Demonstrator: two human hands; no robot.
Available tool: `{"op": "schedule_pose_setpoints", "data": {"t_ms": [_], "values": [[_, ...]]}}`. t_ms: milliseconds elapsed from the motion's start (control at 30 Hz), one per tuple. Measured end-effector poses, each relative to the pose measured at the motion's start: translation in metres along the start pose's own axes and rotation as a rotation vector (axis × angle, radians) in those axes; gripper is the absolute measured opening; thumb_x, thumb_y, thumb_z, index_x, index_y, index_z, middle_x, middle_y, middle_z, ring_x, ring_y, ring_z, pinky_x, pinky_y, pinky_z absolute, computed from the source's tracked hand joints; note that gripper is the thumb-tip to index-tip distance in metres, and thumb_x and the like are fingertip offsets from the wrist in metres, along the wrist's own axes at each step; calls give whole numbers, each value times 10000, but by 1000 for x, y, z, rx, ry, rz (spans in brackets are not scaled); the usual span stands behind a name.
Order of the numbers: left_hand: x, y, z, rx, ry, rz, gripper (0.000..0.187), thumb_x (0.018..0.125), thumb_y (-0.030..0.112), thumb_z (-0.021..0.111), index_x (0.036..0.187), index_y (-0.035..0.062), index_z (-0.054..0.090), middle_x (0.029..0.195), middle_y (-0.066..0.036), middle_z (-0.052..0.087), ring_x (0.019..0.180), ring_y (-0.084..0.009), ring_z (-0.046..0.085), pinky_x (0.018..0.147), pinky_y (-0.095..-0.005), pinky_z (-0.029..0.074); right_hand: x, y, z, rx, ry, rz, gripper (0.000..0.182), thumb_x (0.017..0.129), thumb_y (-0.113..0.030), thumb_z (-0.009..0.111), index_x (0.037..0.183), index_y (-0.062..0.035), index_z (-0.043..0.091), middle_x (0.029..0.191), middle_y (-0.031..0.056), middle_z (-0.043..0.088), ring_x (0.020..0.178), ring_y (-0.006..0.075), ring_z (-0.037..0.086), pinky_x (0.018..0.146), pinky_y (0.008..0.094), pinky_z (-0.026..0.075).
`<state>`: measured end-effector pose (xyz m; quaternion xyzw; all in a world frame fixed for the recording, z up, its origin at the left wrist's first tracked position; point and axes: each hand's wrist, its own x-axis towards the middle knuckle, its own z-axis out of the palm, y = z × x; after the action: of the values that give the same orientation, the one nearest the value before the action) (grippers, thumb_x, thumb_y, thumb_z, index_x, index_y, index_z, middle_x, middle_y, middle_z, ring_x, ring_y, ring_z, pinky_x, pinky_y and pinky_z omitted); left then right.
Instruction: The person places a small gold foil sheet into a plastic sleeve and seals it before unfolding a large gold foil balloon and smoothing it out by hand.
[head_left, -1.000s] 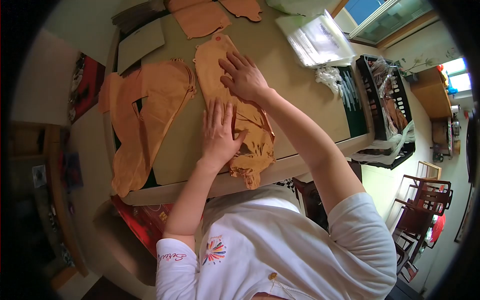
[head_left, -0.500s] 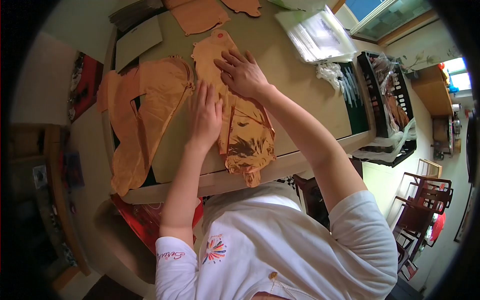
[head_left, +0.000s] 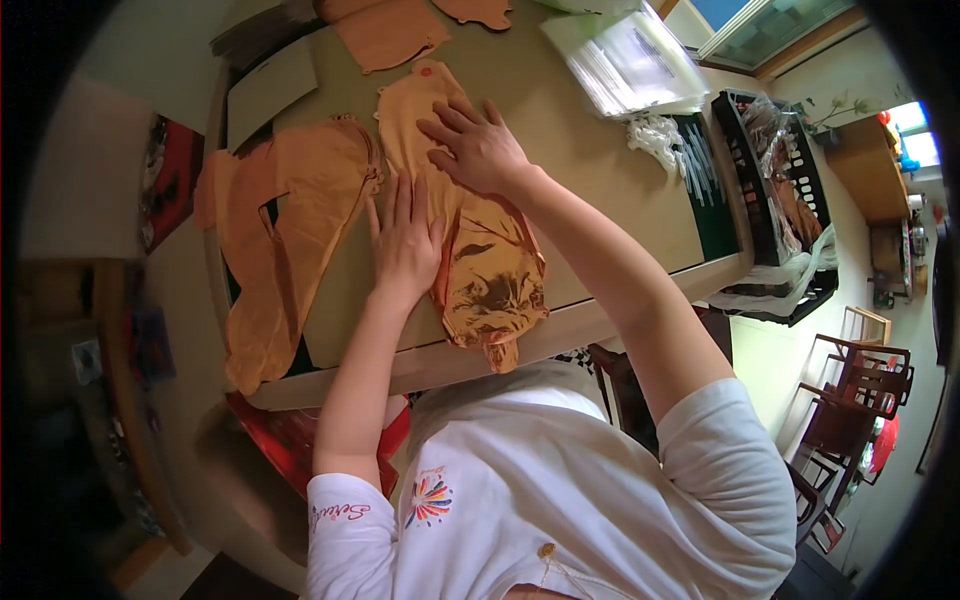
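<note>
A flat orange-gold foil balloon (head_left: 492, 262) lies lengthwise on the table, its shiny lower end hanging over the near edge. A red round mark shows at its far tip. My left hand (head_left: 408, 245) rests flat along the balloon's left edge, fingers extended. Farther up, my right hand (head_left: 478, 152) lies on the balloon with its fingers spread. Neither hand grasps anything. Left of my left hand lies a pile of similar flat foil balloons (head_left: 285, 215), partly folded over one another.
More orange foil pieces (head_left: 385, 35) lie at the far edge, near a pale card (head_left: 270, 92). Clear plastic bags (head_left: 630, 65) are stacked at far right, with white ribbon (head_left: 655, 143) and thin straws (head_left: 698, 165) nearby. A black crate (head_left: 775, 190) stands beyond the table's right edge.
The balloon's lower part lies flatter, with its long crease less marked. My left hand has slid slightly toward me; my right hand stays on the upper part. The view has shifted a little.
</note>
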<state>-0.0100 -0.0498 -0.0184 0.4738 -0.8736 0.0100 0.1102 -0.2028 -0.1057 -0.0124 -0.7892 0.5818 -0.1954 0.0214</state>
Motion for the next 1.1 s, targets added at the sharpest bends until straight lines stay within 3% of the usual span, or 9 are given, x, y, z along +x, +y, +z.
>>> {"op": "schedule_pose_setpoints", "data": {"t_ms": [100,300,533,800,1100], "values": [[-21,8,-13,-127,-76,26,547,985,277,451,1446,8,330,1522,-175,283,1423,-305,247,1150,-540,142,-1,1,4,13,19,-2,481,951,-414,435,1378,-194,464,1444,86,406,1386,255,297,1134,534,200],[-14,-12,2,-403,122,-54,505,995,215,423,1437,-12,329,1514,-184,297,1408,-341,269,1146,-520,180,1,-3,-3,38,-39,29,487,952,-416,436,1388,-199,456,1474,97,384,1398,267,288,1140,531,188],[2,-18,7,-219,74,15,488,1007,228,400,1418,-31,350,1492,-204,327,1400,-353,280,1130,-515,218,0,2,7,39,76,14,493,954,-420,433,1396,-201,449,1494,111,364,1418,279,259,1141,538,179],[7,-15,7,-199,74,-16,513,998,263,429,1415,-25,357,1492,-197,329,1400,-342,285,1130,-509,227,0,2,7,-8,32,16,499,951,-420,431,1395,-193,454,1495,103,365,1414,280,270,1138,542,184],[-51,-3,-22,-263,-166,201,579,941,235,516,1443,11,337,1524,-156,294,1414,-305,269,1145,-500,219,1,2,6,-18,6,22,495,957,-423,420,1400,-203,449,1489,92,378,1406,266,287,1143,531,176]]}}
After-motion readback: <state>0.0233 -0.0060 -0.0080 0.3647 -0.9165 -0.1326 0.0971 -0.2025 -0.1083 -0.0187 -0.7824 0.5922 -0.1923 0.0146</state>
